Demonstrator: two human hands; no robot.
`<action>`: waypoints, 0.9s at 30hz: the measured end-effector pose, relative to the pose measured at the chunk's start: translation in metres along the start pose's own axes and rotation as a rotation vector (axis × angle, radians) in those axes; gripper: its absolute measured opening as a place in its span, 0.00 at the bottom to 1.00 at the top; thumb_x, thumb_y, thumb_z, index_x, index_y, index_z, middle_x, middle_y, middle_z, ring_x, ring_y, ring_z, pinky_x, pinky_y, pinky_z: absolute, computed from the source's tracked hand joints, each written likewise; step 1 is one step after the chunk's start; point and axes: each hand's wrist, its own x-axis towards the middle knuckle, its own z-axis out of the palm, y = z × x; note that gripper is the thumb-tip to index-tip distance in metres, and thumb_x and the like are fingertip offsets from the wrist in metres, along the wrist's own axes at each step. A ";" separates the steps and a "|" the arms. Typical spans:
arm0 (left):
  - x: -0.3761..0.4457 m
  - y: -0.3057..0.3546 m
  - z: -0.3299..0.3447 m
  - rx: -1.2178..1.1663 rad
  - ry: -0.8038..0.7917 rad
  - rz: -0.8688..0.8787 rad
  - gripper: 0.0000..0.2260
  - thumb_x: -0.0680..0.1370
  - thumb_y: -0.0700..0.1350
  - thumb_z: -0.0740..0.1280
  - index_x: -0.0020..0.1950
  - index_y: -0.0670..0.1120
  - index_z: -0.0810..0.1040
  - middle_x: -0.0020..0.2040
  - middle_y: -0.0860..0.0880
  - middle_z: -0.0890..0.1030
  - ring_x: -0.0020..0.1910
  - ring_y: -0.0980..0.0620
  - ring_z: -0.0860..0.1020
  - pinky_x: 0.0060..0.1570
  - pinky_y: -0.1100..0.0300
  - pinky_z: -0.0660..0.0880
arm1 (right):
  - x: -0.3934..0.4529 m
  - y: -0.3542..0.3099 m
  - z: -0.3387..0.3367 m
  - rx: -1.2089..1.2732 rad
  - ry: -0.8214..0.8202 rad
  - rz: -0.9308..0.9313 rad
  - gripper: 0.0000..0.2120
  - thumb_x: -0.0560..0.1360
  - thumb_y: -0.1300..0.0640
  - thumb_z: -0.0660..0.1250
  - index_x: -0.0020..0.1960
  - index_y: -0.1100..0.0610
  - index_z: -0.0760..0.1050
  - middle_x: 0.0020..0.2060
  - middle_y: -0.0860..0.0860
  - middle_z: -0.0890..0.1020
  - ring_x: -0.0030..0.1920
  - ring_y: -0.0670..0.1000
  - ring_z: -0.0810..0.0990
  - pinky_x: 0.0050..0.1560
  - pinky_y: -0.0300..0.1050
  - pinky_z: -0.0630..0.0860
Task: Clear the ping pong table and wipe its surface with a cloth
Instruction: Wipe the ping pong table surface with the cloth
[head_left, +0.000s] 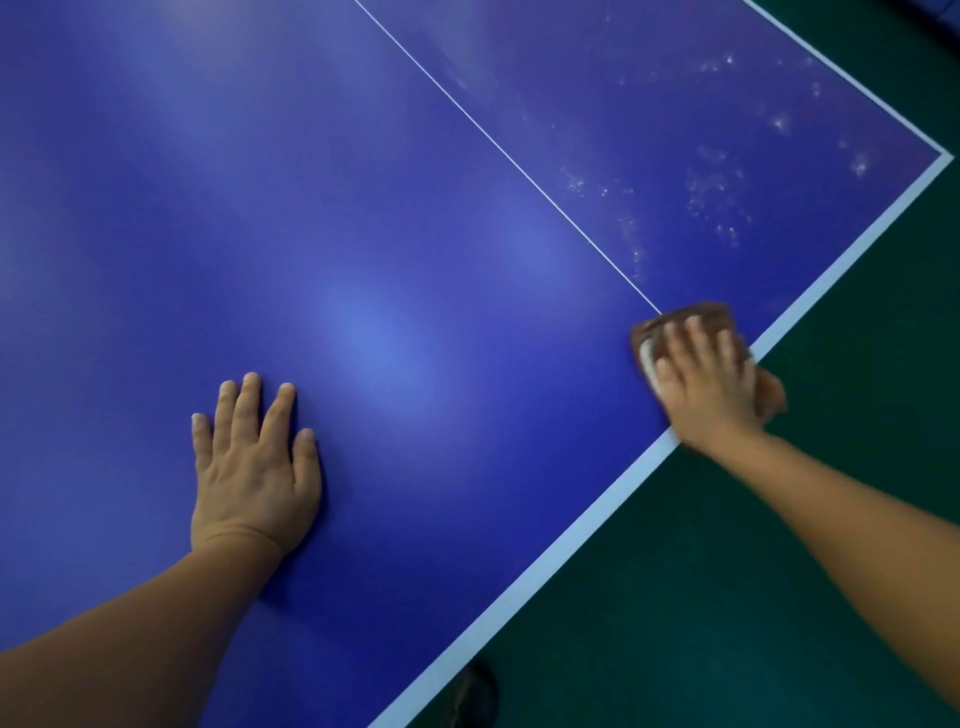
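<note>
The ping pong table (415, 208) fills most of the view, a blue top with a white border along its edges and a thin white centre line (498, 145) running from the top of the view down toward the near edge. The left hand (254, 467) lies flat on the blue surface, palm down, fingers straight and slightly spread, holding nothing; its forearm reaches in from the lower left corner. The right hand (706, 384) presses down on a brown cloth (691, 317) at the near edge of the table, right where the centre line meets the white border. The fingers lie spread over the top of the cloth, with the thumb side blurred, so whether the thumb curls round the cloth cannot be told. A pale patch of the cloth shows at the left of the fingers, and a bit of brown fabric sticks out past the table edge on the right of the hand. On the right half of the table, beyond the cloth and toward the far corner, scattered whitish specks and smears (717, 197) mark the surface. The left half, around the left hand, shows only soft light reflections. Beside the table lies a dark green floor (779, 571), and a dark rounded shape (475, 691), too dim to identify, sits at the bottom edge of the view just under the table border.
</note>
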 end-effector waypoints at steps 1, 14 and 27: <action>0.000 -0.001 0.000 0.001 0.001 -0.001 0.31 0.78 0.57 0.47 0.77 0.44 0.65 0.79 0.41 0.59 0.80 0.43 0.50 0.78 0.45 0.42 | 0.011 0.000 -0.007 0.096 -0.031 0.158 0.28 0.83 0.40 0.41 0.82 0.46 0.50 0.81 0.49 0.48 0.80 0.61 0.47 0.75 0.70 0.47; 0.001 -0.001 0.003 -0.003 0.019 0.013 0.31 0.78 0.57 0.48 0.77 0.44 0.66 0.79 0.41 0.59 0.80 0.43 0.51 0.77 0.45 0.42 | 0.010 -0.005 -0.011 0.050 -0.036 0.123 0.30 0.81 0.37 0.41 0.81 0.42 0.47 0.81 0.44 0.46 0.80 0.56 0.44 0.77 0.63 0.42; 0.006 -0.004 -0.001 0.098 -0.110 0.350 0.26 0.82 0.59 0.48 0.78 0.50 0.65 0.79 0.49 0.61 0.80 0.46 0.54 0.78 0.47 0.46 | 0.024 -0.052 -0.017 0.016 -0.056 -0.092 0.33 0.77 0.35 0.36 0.81 0.43 0.48 0.81 0.45 0.46 0.80 0.56 0.44 0.77 0.63 0.41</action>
